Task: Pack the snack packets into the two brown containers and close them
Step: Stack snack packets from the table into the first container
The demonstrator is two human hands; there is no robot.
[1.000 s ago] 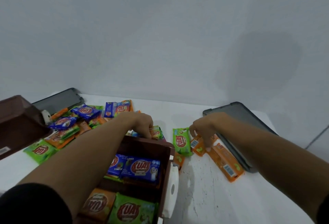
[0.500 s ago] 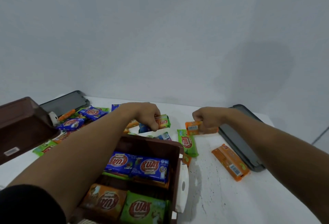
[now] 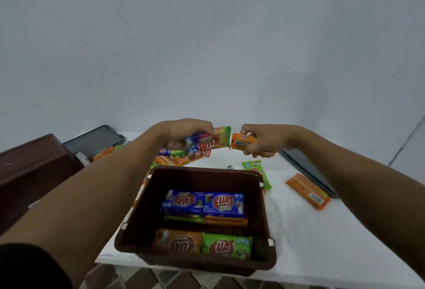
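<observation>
Raised since earlier: left hand (image 3: 184, 133), gripping KUAT packets (image 3: 210, 142), long axis left-right. Right hand (image 3: 266, 139), likewise raised, grips orange packet (image 3: 241, 142).

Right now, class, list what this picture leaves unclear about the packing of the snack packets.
1. Head view: how many packets the left hand grips; fingers and blur hide it.
2. Head view: the inside of the left brown container; its own wall hides it, and the picture's left edge cuts it off.
3. Head view: lower layers in the near container; the top packets cover them.
</observation>
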